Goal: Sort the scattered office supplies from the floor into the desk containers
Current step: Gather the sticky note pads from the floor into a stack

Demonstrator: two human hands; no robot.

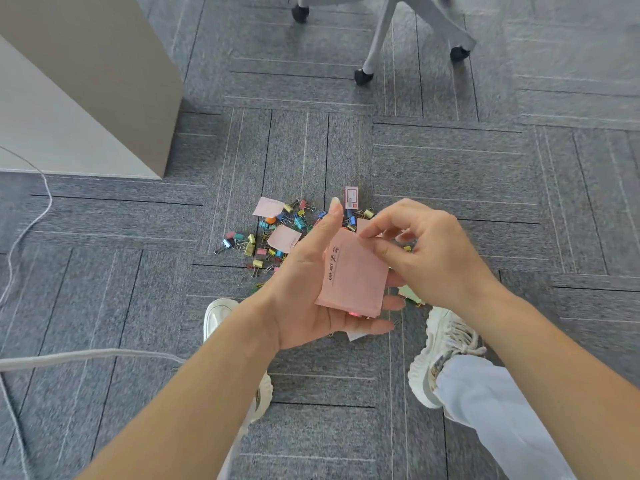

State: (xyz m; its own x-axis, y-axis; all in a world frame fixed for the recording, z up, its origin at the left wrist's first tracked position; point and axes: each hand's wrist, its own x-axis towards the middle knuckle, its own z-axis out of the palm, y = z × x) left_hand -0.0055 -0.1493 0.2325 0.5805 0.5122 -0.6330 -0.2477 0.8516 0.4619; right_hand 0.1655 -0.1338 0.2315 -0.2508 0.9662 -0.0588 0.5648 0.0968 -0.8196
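Pink notes [353, 275] lie on the flat, straight-fingered left hand [304, 292], long axis pointing away. The right hand [433, 254] pinches their far edge. Loose notes [284, 237] and clips [249, 249] wait on the floor [450, 168], ahead-left, nearer the left hand.

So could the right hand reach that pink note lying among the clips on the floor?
Probably not straight away. The right hand is pinching the pink notes resting in the left hand, which sits between it and the floor note; nothing covers that note.
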